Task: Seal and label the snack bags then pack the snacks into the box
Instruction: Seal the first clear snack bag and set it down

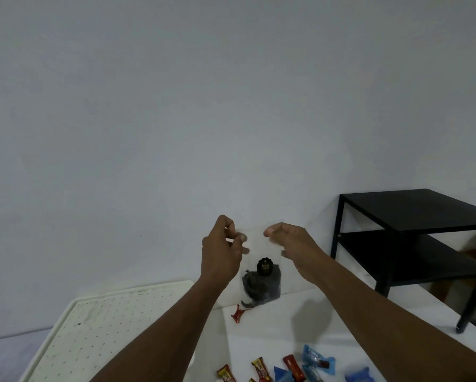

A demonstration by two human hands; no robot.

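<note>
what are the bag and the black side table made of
Bag: thin clear plastic film; the dark snacks inside show straight through it. Side table: matte black, probably painted metal, judging by its slim square legs and thin top, though coated wood is possible.

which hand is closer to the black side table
Right. The right hand pinches the top of the clear snack bag at the end nearest the black side table; the left hand pinches the opposite end, farther from it.
</note>
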